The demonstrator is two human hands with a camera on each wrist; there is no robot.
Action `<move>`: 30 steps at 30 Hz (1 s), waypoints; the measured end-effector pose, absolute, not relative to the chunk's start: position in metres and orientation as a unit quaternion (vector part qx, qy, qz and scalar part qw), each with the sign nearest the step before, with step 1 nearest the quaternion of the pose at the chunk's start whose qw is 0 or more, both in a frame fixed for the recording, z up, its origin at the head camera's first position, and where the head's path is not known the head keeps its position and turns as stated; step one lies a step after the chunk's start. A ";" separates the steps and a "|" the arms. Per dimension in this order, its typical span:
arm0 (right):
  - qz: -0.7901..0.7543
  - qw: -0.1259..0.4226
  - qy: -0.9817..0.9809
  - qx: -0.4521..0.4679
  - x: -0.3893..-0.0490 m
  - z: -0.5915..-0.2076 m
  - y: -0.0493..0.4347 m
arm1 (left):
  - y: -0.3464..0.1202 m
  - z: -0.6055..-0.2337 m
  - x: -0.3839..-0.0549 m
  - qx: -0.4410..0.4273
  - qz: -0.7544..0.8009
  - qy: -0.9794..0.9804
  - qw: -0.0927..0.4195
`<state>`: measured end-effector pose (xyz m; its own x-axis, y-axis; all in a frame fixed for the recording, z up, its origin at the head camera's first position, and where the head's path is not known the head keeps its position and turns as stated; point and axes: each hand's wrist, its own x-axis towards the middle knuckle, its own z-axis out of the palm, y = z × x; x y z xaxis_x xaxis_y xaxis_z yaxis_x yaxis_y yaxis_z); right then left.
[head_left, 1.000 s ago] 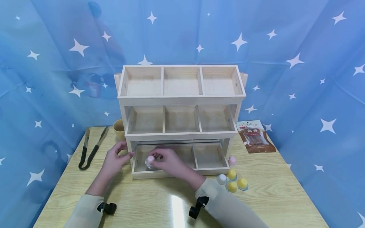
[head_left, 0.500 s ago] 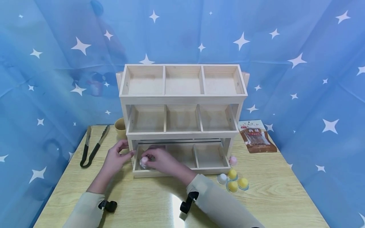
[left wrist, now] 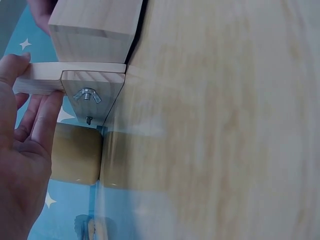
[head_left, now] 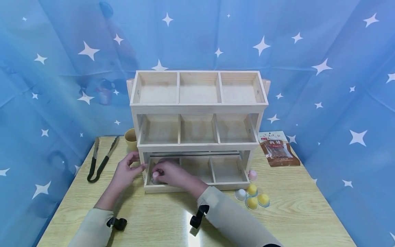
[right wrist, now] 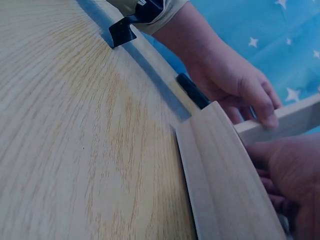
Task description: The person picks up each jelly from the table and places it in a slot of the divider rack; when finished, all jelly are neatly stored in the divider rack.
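A three-tier wooden rack (head_left: pixel 198 109) with divided shelves stands on the table. My left hand (head_left: pixel 124 172) grips its left side upright. In the left wrist view, the thumb and fingers of my left hand (left wrist: pixel 27 170) lie on opposite sides of the wooden upright (left wrist: pixel 42 77). My right hand (head_left: pixel 176 175) reaches into the bottom shelf's left compartment and pinches a small clear cup with a pink top (head_left: pixel 155 176). That cup is mostly hidden behind the shelf wall and my right hand (right wrist: pixel 297 172) in the right wrist view.
Several small cups with yellow tops (head_left: pixel 252 203), a white-topped one (head_left: pixel 240 194) and a pink-topped one (head_left: pixel 252 175) sit off the rack's right front corner. Black-handled tongs (head_left: pixel 98 168) and a tan cup (head_left: pixel 131 138) are at left. A brown snack packet (head_left: pixel 279 151) lies at right.
My right hand has moved left and slightly lower inside the bottom left compartment, carrying the pink-topped cup. My left hand keeps its hold on the upright.
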<state>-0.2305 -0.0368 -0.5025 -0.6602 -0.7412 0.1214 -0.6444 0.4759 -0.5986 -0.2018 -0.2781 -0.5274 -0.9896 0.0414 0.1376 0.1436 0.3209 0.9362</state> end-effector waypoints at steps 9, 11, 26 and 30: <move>-0.351 0.122 0.856 -0.360 -0.231 -0.502 -0.032 | -0.276 -0.527 -0.203 -0.056 -0.576 -0.815 0.039; -0.368 0.127 0.850 -0.355 -0.230 -0.501 -0.029 | -0.277 -0.526 -0.203 -0.055 -0.579 -0.812 0.040; -0.410 0.063 0.842 -0.345 -0.207 -0.483 0.013 | -0.276 -0.525 -0.196 -0.057 -0.570 -0.817 0.057; -0.410 0.036 0.839 -0.356 -0.199 -0.477 0.034 | -0.277 -0.523 -0.195 -0.056 -0.569 -0.818 0.058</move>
